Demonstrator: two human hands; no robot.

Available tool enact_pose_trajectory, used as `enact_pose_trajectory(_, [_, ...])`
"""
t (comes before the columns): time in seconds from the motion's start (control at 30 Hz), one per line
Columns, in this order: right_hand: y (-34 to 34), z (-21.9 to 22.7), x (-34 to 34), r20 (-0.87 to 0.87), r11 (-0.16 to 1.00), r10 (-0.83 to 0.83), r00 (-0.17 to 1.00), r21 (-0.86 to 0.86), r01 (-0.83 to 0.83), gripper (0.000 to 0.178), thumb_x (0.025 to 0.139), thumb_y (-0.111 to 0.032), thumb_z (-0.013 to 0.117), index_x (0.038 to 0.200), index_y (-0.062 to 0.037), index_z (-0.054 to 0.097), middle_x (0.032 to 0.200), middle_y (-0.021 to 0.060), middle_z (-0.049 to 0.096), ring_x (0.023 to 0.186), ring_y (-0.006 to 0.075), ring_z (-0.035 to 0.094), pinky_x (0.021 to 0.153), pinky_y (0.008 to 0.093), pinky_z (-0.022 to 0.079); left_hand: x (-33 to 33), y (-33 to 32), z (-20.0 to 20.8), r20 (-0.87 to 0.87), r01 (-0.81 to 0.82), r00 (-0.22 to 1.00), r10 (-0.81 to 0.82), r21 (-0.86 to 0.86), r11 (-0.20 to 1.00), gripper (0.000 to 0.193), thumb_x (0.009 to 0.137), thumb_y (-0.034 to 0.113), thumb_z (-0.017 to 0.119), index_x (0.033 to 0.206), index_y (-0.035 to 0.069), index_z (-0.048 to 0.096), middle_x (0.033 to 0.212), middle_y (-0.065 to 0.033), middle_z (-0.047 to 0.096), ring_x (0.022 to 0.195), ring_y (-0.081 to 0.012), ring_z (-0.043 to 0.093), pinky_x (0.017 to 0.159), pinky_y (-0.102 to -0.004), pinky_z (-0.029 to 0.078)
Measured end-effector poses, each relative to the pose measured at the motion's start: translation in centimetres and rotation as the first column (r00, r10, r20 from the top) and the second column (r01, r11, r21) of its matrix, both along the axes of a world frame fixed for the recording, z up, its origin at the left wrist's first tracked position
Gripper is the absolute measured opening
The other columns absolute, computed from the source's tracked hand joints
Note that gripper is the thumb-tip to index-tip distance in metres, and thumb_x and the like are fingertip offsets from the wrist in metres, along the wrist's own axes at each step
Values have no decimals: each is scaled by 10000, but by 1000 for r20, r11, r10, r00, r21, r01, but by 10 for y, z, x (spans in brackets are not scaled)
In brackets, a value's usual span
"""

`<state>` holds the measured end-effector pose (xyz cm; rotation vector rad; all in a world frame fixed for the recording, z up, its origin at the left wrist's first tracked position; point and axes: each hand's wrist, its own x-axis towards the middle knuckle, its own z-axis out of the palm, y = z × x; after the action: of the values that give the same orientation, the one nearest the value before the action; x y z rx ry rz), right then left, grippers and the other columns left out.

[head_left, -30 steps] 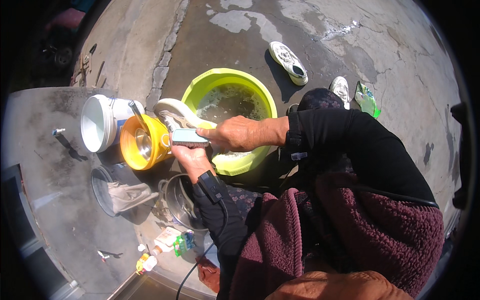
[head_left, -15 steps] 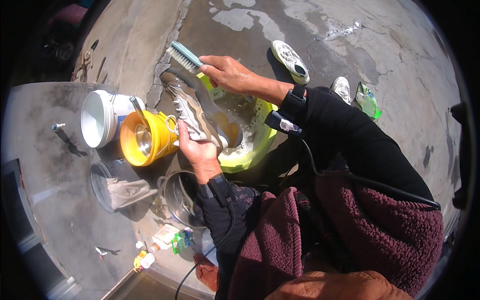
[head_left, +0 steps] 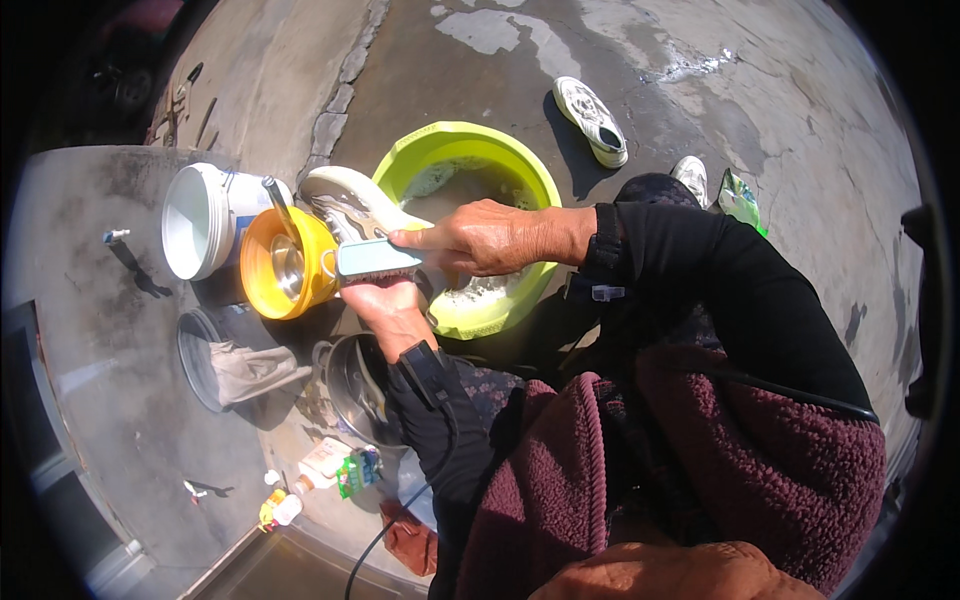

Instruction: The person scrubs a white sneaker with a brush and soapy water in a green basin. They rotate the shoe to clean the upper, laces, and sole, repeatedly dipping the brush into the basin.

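My right hand (head_left: 490,238) grips the end of a scrub brush (head_left: 375,257) with a pale blue back and dark-looking bristles facing down. Below it, my left hand (head_left: 385,303) supports a wet sneaker (head_left: 345,192), pale-soled with white and grey uppers. The brush covers the sneaker's near part, so where exactly the bristles press is hidden. Sneaker and both hands are at the left side of a lime-green basin (head_left: 455,135), which holds murky, sudsy water.
To the left stand a white bucket (head_left: 195,225) and a yellow bucket (head_left: 325,245) with a metal ladle (head_left: 280,210) inside. Nearer are a grey tub (head_left: 195,375) with beige cloth, a steel pot (head_left: 350,385) and small bottles (head_left: 320,462). White sneakers (head_left: 590,120) lie at right.
The brush has come down from above the sneaker's toe to its near part, and its back now faces up. The sneaker has turned and shifted left, its pale sole edge showing.
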<state>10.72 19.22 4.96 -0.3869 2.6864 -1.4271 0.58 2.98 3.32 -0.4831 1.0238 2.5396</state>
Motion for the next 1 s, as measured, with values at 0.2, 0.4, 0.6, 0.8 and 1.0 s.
enact_pose_trajectory(0.2, [12, -4, -33, -105, 849, -488, 866, -286, 444, 649, 942, -367, 613, 1440, -7, 402, 998, 256, 669, 876, 338, 669, 807, 414, 515, 3, 1, 12, -124, -13, 992, 16, 22, 1000, 519, 1007, 391, 459, 1408, 62, 476, 1422, -110, 519, 1295, -295, 483, 1119, -460, 339])
enact_pose_trajectory(0.4, [16, -14, -37, 433, 740, -363, 825, -404, 537, 794, 866, -660, 591, 1203, 58, 566, 1009, 210, 633, 930, 285, 618, 820, 383, 482, -1, 2, 28, -167, 3, 986, 20, 139, 990, 555, 1014, 442, 404, 1425, 74, 465, 1472, -108, 474, 1359, -299, 424, 1162, -473, 268])
enact_pose_trajectory(0.6, [16, 1, -31, 586, 678, -133, 799, -535, 505, 615, 875, -685, 570, 786, -78, 623, 609, -6, 449, 528, 106, 398, 482, 285, 314, -4, 1, 29, -203, -31, 977, 68, 180, 983, 585, 991, 474, 441, 1422, 79, 471, 1474, -114, 470, 1362, -309, 416, 1167, -499, 255])
enact_pose_trajectory(0.8, [24, 15, -32, 380, 626, -378, 844, -566, 536, 673, 795, -527, 769, 1153, 18, 606, 789, 64, 627, 651, 121, 554, 548, 292, 431, 2, 8, 26, -187, 60, 982, -2, 306, 950, 623, 965, 493, 494, 1420, 68, 469, 1475, -134, 459, 1378, -324, 388, 1166, -550, 225])
enact_pose_trajectory(1.0, [30, 17, -31, 142, 708, -519, 843, -481, 517, 850, 834, -534, 739, 1422, 3, 441, 1147, 195, 641, 1025, 217, 631, 870, 324, 515, 6, 11, 18, -165, 120, 983, -75, 281, 952, 629, 955, 495, 486, 1417, 69, 472, 1473, -160, 454, 1377, -355, 385, 1160, -584, 229])
